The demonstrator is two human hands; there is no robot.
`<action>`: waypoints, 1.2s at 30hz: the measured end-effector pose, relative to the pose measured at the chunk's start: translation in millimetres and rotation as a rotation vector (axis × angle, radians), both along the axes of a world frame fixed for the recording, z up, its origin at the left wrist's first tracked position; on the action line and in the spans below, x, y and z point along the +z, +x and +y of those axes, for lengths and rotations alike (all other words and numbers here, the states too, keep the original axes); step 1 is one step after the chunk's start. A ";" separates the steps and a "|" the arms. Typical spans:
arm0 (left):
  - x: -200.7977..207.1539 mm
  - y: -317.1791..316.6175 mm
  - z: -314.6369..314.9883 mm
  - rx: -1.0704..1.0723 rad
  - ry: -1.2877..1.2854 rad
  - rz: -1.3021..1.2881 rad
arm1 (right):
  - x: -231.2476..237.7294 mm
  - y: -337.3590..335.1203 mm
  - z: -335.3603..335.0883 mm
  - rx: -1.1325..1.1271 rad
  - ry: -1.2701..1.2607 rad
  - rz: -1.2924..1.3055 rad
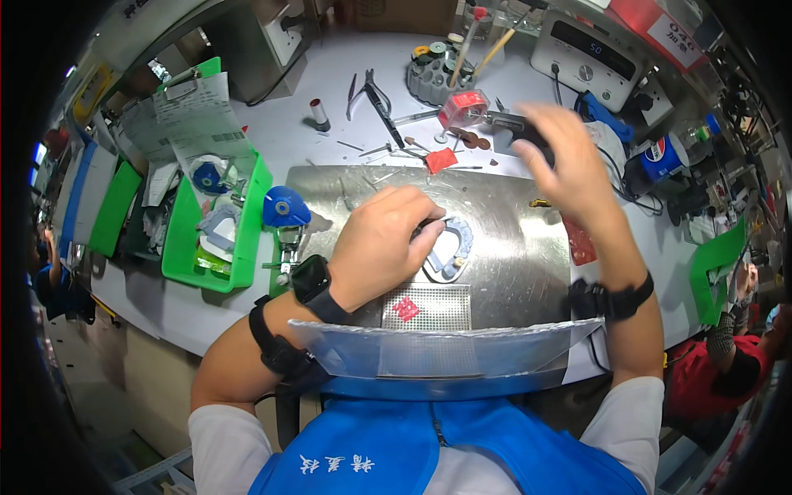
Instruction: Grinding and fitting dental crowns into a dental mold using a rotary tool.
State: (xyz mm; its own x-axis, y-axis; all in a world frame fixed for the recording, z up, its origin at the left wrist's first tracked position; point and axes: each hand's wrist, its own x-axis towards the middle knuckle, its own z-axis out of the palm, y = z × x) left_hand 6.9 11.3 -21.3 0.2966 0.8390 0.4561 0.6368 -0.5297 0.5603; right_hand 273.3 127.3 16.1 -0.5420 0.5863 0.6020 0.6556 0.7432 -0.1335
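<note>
My left hand [389,238] is curled low over the metal plate, thumb and forefinger round something dark that is mostly hidden. Against its fingertips lies a grey horseshoe-shaped dental model [464,239] with a tan tooth at its near end. Over the plate's far right, my right hand [569,161] has thumb and fingers spread apart. A black pen-shaped handpiece [510,124] runs between them; whether they touch it is unclear. Just left of the handpiece stands a clear box with red contents [464,107].
A perforated metal tray [445,312] with red scraps lies behind a clear shield [462,351]. A green bin [183,247] holds models; a blue-topped articulator [286,206] stands beside it. Pliers [381,103], a round tool holder [429,82] and a control unit [584,62] sit farther back.
</note>
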 end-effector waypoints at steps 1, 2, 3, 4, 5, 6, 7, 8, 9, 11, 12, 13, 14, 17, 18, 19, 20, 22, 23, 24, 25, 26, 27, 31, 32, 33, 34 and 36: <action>-1.0 1.0 1.3 -0.026 -0.011 -0.043 | -5.9 9.0 14.9 -0.203 0.068 -0.103; -1.3 -1.3 0.8 -0.043 -0.026 -0.082 | -10.5 13.3 26.4 -0.198 0.072 -0.099; -0.3 -5.0 0.5 -0.078 -0.024 -0.033 | -9.8 15.3 33.7 -0.250 0.046 -0.241; 2.6 -5.7 -1.6 -0.080 -0.017 -0.033 | -8.1 18.9 37.0 -0.303 0.020 -0.382; 7.7 -4.5 -4.8 -0.064 -0.045 -0.092 | -6.4 24.0 36.0 -0.300 0.117 -0.402; 12.0 -5.3 -5.7 -0.040 -0.074 -0.150 | -2.1 21.7 31.7 -0.296 0.122 -0.400; 20.8 -10.8 -7.8 0.008 -0.039 -0.060 | 4.6 18.3 21.3 -0.239 0.017 -0.244; 27.3 -16.5 -6.7 0.017 -0.039 -0.059 | 11.3 15.4 9.2 -0.184 -0.089 -0.089; 33.5 -20.7 -3.3 0.013 -0.123 -0.202 | 17.8 7.3 -8.3 -0.116 0.024 0.020; 47.2 -25.5 9.2 -0.080 -0.377 -0.477 | 29.8 -5.6 -39.1 -0.087 -0.075 0.092; 50.1 -24.8 13.8 -0.073 -0.378 -0.477 | 32.2 -15.2 -49.5 -0.043 -0.173 0.175; 53.9 -18.1 20.8 -0.215 -0.370 -0.587 | 33.8 -21.4 -57.1 -0.020 -0.119 0.214; 57.7 -10.2 27.3 -0.358 -0.362 -0.695 | 30.6 -27.3 -58.0 -0.029 -0.117 0.214; 67.4 15.8 41.6 -0.492 -0.361 -0.863 | 19.7 -47.5 -57.0 0.023 -0.193 0.411; 68.4 24.4 47.1 -0.522 -0.367 -0.943 | 21.7 -54.6 -56.8 0.003 -0.202 0.440; 72.5 36.5 49.9 -0.510 -0.321 -1.032 | 23.1 -56.0 -58.2 0.007 -0.228 0.455; 80.8 46.6 52.5 -0.429 -0.285 -1.136 | 23.8 -56.1 -58.6 0.013 -0.255 0.470; 81.9 44.2 74.4 -0.776 -0.313 -1.448 | 20.0 -60.3 -59.0 0.062 -0.227 0.491; 82.8 35.0 73.7 -0.949 -0.427 -1.396 | 24.5 -65.9 -66.1 0.108 -0.385 0.482; 102.6 49.4 59.0 -0.568 -0.490 -1.344 | 24.2 -66.3 -69.1 0.148 -0.547 0.472; 100.0 49.6 57.9 -0.702 -0.500 -1.328 | 22.6 -59.2 -63.2 0.225 -0.548 0.426; 97.6 47.1 58.1 -0.836 -0.508 -1.308 | 23.8 -54.0 -61.0 0.219 -0.547 0.437; 96.6 43.9 58.5 -0.883 -0.416 -1.221 | 26.6 -50.5 -61.6 0.227 -0.522 0.446; 98.0 9.8 71.1 -0.656 -0.267 -1.163 | 43.7 -34.8 -58.4 0.127 -0.284 0.314; 99.8 -2.3 71.4 -0.550 -0.228 -1.180 | 42.2 -24.8 -53.0 0.132 -0.130 0.286; 101.2 -27.7 69.0 -0.406 -0.346 -0.915 | 40.1 -17.0 -49.4 0.087 -0.110 0.243; 102.9 -46.3 65.9 -0.264 -0.455 -0.651 | 40.3 -8.8 -47.7 0.040 -0.090 0.196; 76.2 -52.0 62.8 -0.020 -0.282 -0.047 | 33.7 2.8 -49.8 0.019 -0.118 0.209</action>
State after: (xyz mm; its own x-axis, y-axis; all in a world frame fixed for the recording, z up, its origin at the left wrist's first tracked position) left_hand -45.2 74.2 54.9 0.2980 0.9291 0.2188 0.5977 -0.3604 0.7162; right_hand 276.1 77.5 49.8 -0.4240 0.6500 0.6307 0.5906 0.7264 -0.3515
